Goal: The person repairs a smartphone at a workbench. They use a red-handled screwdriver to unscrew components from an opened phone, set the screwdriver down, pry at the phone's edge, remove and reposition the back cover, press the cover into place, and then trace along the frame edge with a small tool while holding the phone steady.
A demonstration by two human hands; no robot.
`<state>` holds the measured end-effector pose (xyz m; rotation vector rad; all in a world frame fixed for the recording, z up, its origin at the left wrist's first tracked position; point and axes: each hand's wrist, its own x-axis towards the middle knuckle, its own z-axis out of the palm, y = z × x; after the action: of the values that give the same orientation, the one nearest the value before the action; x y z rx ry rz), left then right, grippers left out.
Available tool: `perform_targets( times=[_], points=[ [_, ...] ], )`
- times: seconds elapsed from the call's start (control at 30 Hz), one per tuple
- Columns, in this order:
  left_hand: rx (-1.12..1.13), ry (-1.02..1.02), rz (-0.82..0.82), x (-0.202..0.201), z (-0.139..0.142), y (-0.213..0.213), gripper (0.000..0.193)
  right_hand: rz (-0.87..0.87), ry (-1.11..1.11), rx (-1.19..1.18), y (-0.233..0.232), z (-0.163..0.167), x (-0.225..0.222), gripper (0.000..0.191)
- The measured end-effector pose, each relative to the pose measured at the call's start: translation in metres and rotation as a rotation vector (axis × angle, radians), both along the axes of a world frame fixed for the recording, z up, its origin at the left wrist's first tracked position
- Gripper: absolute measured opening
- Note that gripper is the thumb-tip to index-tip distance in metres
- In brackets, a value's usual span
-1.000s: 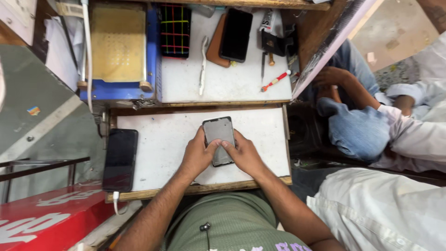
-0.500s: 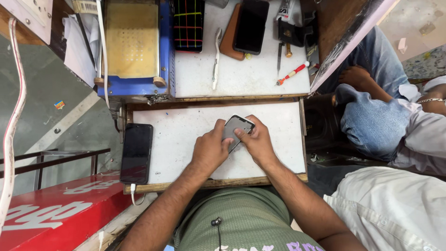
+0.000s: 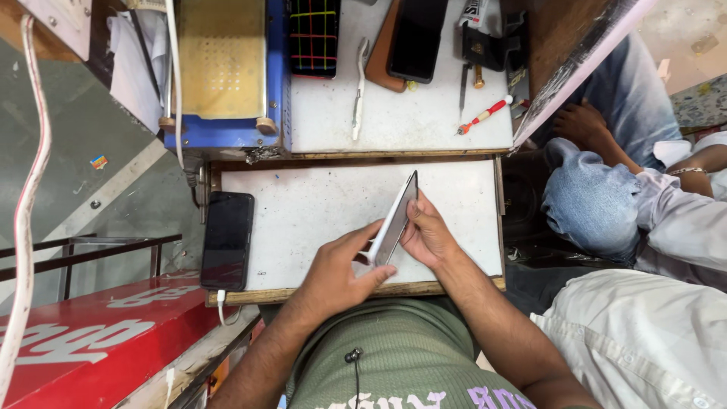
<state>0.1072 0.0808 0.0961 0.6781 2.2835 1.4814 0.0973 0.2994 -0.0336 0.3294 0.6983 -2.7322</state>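
Observation:
Both my hands hold a slim grey smartphone [image 3: 395, 220] turned up on its edge above a white work board [image 3: 303, 220]. My left hand [image 3: 341, 265] pinches its near end from the left. My right hand [image 3: 430, 236] grips its long side from the right. A black phone [image 3: 227, 239] lies flat at the board's left edge with a white cable plugged into its near end.
Behind the board, a white bench [image 3: 424, 121] carries a blue heating plate machine [image 3: 223, 68], a white toothbrush [image 3: 359, 91], a dark phone on a brown case [image 3: 413, 38] and a red-handled screwdriver [image 3: 485, 115]. Seated people in jeans [image 3: 598, 204] are at right.
The grey phone went from flat under my hands to tilted, then up on its edge. The view also shifted, so the bench now sits further right.

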Motion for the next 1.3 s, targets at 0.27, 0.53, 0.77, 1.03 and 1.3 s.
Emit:
perform_targets(
  times=[0.27, 0.53, 0.77, 1.03, 1.3],
  points=[
    [-0.137, 0.492, 0.114, 0.015, 0.015, 0.025, 0.072, 0.119, -0.146, -0.101, -0.025, 0.003, 0.005, 0.034],
    [-0.163, 0.504, 0.191, 0.014, 0.021, 0.035, 0.07, 0.188, -0.182, -0.028, -0.033, 0.004, 0.006, 0.025],
    [-0.215, 0.52, 0.214, 0.014, 0.024, 0.036, 0.068, 0.218, -0.264, -0.025, -0.035, 0.004, 0.005, 0.024],
    [-0.223, 0.524, 0.233, 0.011, 0.024, 0.036, 0.066, 0.241, -0.246, -0.132, -0.038, 0.004, 0.008, 0.024],
    [-0.217, 0.502, 0.231, 0.012, 0.027, 0.036, 0.065, 0.221, -0.352, -0.077, -0.036, 0.005, 0.011, 0.027]
  ],
)
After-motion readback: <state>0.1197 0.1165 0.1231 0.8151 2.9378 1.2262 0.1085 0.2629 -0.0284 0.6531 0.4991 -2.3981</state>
